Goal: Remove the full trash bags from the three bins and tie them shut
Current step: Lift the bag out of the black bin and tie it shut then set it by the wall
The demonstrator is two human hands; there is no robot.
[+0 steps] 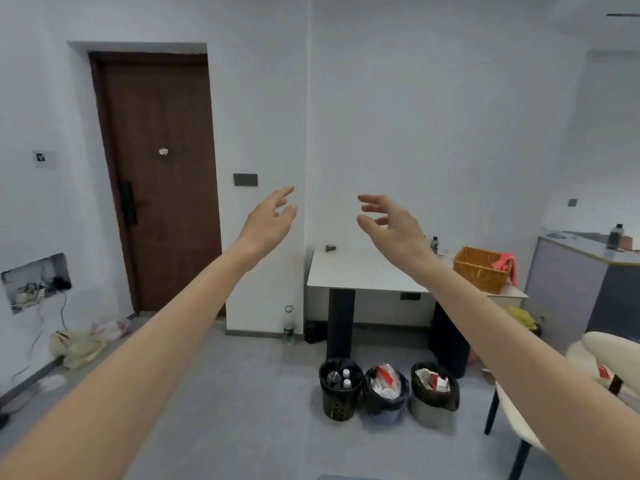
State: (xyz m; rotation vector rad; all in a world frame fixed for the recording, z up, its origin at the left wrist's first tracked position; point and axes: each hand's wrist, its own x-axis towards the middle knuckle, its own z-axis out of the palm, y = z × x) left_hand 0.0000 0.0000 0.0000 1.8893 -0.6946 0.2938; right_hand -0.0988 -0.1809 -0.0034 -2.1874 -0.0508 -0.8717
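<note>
Both grips are raised in the air at arm's length in front of the white wall, palms turned towards each other and well apart. The left grip [268,220] is wide, its fingers nearly straight and loosely spread with the thumb apart, and it holds and touches nothing. The right grip [391,226] is wide too, its fingers spread and slightly bent, also free of any object. Far below them, on the grey floor [242,393], three bins stand side by side in a row just in front of the desk [363,271]. The left bin [339,400] is black with a honeycomb pattern, and its black trash bag [325,367] holds plastic bottles [346,379]. The middle bin [385,415] is bluish, its bag [403,386] heaped with white and red wrappers. The right bin [431,415] is grey, its bag [450,396] folded over the rim and filled with paper and red packaging. All three bags sit in their bins, untied. The desk has a white top on a dark leg and carries a wicker basket [479,268] with a pink cloth [507,263] draped over its edge. A brown door [159,181] stands to the left, a clear water bottle [288,329] rests on the floor by the wall, and a cream chair [519,420] stands at the right.
</note>
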